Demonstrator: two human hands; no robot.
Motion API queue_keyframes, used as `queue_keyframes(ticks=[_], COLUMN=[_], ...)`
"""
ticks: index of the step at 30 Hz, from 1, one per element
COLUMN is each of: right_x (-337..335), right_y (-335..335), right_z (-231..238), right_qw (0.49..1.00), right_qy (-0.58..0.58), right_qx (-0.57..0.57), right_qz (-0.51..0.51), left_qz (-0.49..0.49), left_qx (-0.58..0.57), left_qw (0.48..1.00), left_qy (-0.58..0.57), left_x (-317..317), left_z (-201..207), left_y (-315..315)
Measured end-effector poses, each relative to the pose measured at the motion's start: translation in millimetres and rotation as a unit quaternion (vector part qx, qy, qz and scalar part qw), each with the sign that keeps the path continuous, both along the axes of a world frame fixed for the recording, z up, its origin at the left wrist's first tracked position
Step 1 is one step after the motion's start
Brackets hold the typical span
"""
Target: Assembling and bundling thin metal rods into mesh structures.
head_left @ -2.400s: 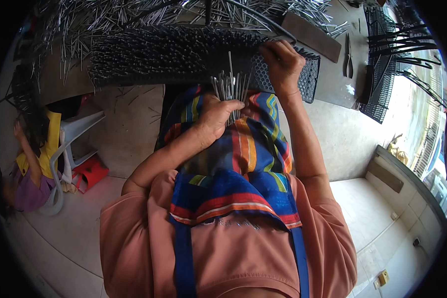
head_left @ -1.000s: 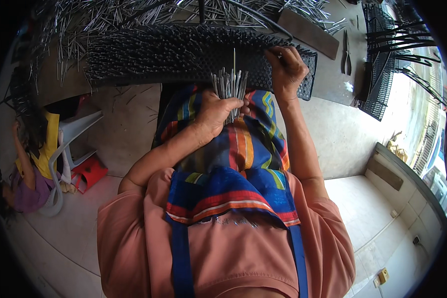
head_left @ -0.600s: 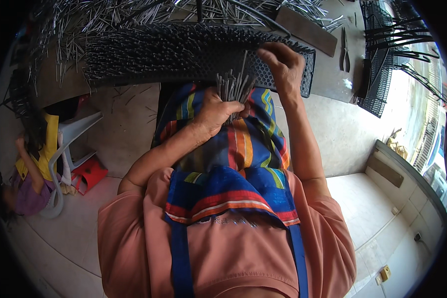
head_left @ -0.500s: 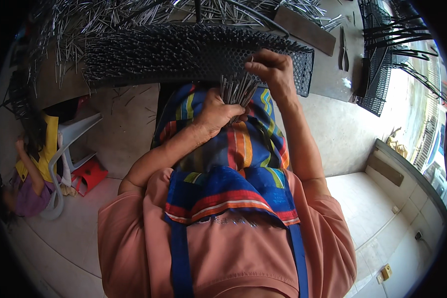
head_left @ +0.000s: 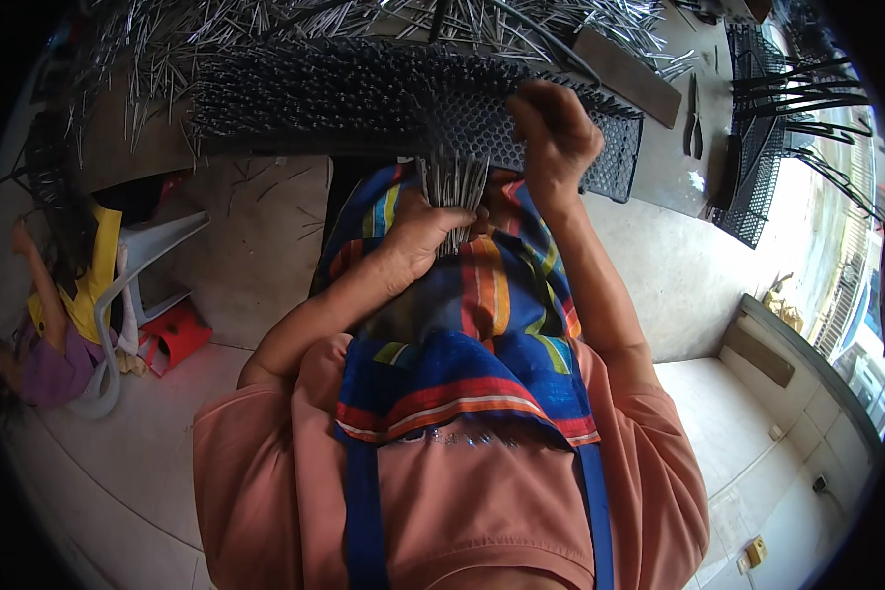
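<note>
first inspector: what do we find at the left hand (head_left: 423, 234)?

second inspector: we find it closed firmly round a bundle of thin metal rods (head_left: 452, 185), thumb across the front. the bundle is held over the striped apron (head_left: 487, 295) on the lap, upper ends pointing toward the perforated black tray (head_left: 615, 162).

first inspector: and the right hand (head_left: 560, 143)?

second inspector: raised at the tray, fingers curled. we cannot tell whether a rod is pinched there; the fingertips are indistinct and no rod shows.

first inspector: condition of the tray?

second inspector: it lies along the near side of the desk (head_left: 669, 165). its left portion is dense with upright rods (head_left: 305, 98); its right portion shows many open holes. beyond it we note a heap of loose rods (head_left: 364, 22), and to its right a pair of pliers (head_left: 694, 110).

first inspector: which step do we record?

second inspector: in our judgement, filling the tray's holes from the bundle, with the work incomplete.

first inspector: and the next move?

second inspector: we consider it calls for drawing a single rod from the bundle, the left hand keeping the others together, then lining it up with a vacant hole without knocking its neighbours.
</note>
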State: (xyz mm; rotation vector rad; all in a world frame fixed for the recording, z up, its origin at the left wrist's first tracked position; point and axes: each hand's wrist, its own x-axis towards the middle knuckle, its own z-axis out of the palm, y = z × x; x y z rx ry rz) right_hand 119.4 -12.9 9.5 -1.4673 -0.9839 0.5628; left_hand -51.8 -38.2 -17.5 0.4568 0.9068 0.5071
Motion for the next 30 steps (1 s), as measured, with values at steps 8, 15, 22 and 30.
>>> queue_keyframes(ticks=[8,15,22,30], right_x=[-6.8,-15.8,-6.4,0.0], right_y=[35.3,38.1,40.7,-9.2], right_z=[-21.9,-14.1,-13.5,-3.8], right_qw=[0.972,0.888,0.818,0.909], right_qy=[-0.229,-0.452,-0.564,0.137], right_qx=[0.045,-0.003,0.001,-0.316], right_qz=[0.005,0.084,0.116,0.232], left_qz=[0.084,0.096,0.103,0.083], left_qx=[-0.007,-0.009,-0.037,-0.033], left_qw=[0.996,0.995,0.993,0.995], left_qy=[-0.015,-0.028,-0.041,-0.052], left_x=[-4.4,-5.9,-5.2,-1.3], left_z=[8.8,5.3,3.0,9.4], left_y=[11.0,11.7,13.3,11.4])
